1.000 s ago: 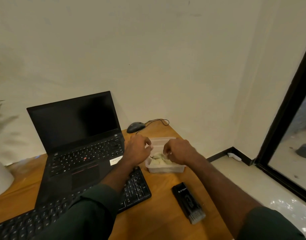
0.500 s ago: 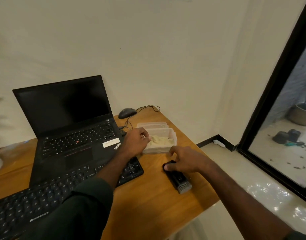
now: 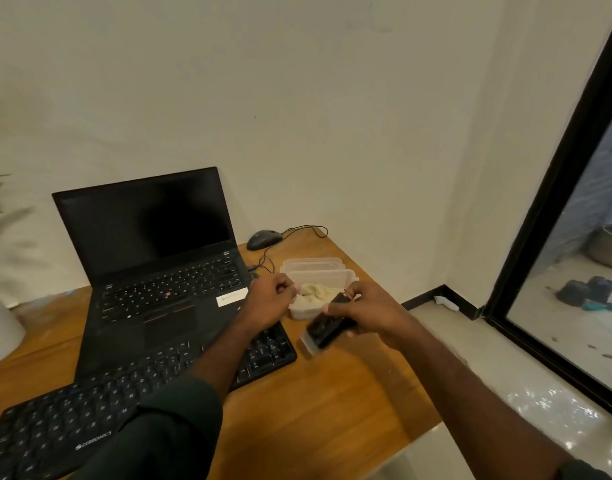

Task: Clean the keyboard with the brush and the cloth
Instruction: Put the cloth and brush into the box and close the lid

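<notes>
1. The right hand [image 3: 370, 315] grips the black brush [image 3: 327, 327], lifted off the desk [image 3: 332, 403].
2. The left hand [image 3: 269, 301] pinches the cloth [image 3: 316, 292] in the clear tub [image 3: 346, 276], at 10 o'clock of the brush.
3. The keyboard [image 3: 89, 410], marked "ZEBRONICS", lies at 8 o'clock.

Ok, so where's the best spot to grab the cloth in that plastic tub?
Probably the bunched fold at the middle of the cloth, pinched from above: the tub is open on top and its walls block the sides. The left hand is nearest; the right hand holds the brush.
</notes>
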`<state>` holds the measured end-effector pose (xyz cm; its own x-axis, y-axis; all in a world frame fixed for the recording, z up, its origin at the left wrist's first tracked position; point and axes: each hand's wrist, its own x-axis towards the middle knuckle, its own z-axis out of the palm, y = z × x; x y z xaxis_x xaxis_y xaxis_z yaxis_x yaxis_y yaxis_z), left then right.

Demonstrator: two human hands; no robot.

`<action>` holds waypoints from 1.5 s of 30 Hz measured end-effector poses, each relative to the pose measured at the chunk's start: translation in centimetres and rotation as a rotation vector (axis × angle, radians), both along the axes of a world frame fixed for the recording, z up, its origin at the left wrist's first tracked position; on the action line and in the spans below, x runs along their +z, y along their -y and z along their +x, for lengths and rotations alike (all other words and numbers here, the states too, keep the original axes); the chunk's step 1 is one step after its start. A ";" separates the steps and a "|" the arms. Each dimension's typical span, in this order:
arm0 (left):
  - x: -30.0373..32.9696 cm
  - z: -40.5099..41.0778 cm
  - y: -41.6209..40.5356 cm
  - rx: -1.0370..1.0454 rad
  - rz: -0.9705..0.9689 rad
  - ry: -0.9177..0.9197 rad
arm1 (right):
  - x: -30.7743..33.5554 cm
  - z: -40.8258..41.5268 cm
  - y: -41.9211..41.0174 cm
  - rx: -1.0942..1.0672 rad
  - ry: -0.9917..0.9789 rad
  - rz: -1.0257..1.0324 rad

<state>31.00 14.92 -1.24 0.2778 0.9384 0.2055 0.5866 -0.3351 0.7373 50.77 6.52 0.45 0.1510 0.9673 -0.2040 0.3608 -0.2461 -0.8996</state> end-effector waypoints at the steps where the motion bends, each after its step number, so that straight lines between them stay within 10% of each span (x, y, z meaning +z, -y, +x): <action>1: 0.1 -0.2 -0.1 0.008 -0.010 0.013 | 0.3 0.1 -0.3 -0.051 -0.136 -0.007; 11: 0.7 -1.1 -0.4 0.034 -0.044 0.021 | 0.4 -1.5 -1.3 -0.124 -0.894 0.031; 45: 0.5 -0.2 -2.3 0.042 -0.051 -0.033 | 1.1 -0.3 -3.6 0.035 -0.740 0.060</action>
